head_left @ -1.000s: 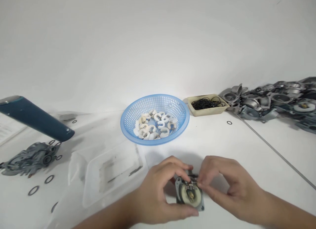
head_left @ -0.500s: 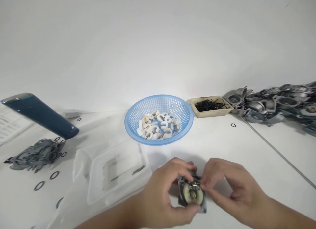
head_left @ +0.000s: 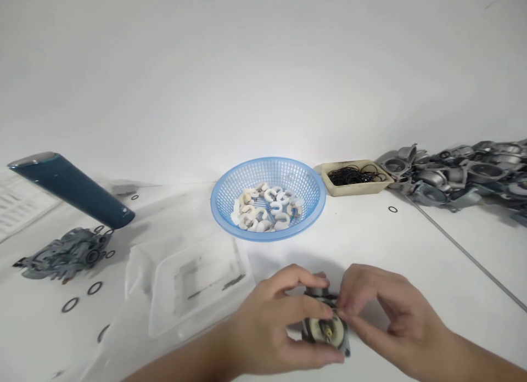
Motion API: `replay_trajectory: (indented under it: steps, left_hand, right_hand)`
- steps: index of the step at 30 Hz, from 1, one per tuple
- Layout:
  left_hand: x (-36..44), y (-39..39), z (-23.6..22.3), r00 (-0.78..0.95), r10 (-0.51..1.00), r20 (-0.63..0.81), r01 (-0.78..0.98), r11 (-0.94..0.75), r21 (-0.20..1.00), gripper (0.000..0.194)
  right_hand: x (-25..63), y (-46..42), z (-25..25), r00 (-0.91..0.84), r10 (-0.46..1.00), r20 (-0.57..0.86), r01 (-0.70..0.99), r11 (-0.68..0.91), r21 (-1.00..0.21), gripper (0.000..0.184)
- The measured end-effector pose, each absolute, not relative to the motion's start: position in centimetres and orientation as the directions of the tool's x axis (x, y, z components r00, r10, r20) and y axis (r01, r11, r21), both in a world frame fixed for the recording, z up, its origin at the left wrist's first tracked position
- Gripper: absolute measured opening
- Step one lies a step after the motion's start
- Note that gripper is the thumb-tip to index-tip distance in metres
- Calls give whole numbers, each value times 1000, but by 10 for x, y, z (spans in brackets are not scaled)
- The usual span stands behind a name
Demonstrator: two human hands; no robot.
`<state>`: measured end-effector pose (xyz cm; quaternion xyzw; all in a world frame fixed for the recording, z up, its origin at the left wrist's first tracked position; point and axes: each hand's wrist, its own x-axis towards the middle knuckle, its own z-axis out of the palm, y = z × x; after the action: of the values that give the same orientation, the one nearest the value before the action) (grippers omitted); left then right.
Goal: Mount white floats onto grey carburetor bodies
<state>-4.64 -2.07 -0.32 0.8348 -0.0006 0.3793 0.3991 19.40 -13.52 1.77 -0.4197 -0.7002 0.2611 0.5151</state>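
Gripping the metal part (head_left: 328, 332), the left hand (head_left: 269, 324) must brace it. The right hand (head_left: 389, 310), pinching (contents unclear), needs gentleness.

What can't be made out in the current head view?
- Right fingertips' grip: too small and blurred beside the metal part.
- Metal part's near side: behind the left hand.
- Casting pile: cut off by right edge.
- Black rings in the cream tray: tangled, uncountable.
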Motion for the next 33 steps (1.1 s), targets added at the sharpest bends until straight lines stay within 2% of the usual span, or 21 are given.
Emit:
replay_trajectory:
  steps: [9,16,22,25,30,33]
  left_hand:
    - [-45,-22,0,652,282,704,-258,-791,555,54]
    - [-44,-23,7,647,319,693,-206,-801,562,65]
    - [-43,-22,10,638,288,715,-238,-808,538,50]
    - [-42,-21,9,640,320,698,-249,-774,582,50]
    - [-41,-21,6,650,475,594,-230,-622,749,47]
    - [-41,-21,4,655,503,564,-227,-581,782,48]
  right_hand:
    - [197,-134,12,-98,869,486,328,489,-808,20]
    - [198,-134,11,-115,861,495,332,503,-798,23]
    - [196,-134,14,-123,860,494,316,506,-803,22]
    - [197,-134,14,-115,863,493,304,503,-809,22]
    - [200,-134,12,-123,876,466,300,480,-824,23]
    - [201,-135,11,-126,881,456,294,472,-831,23]
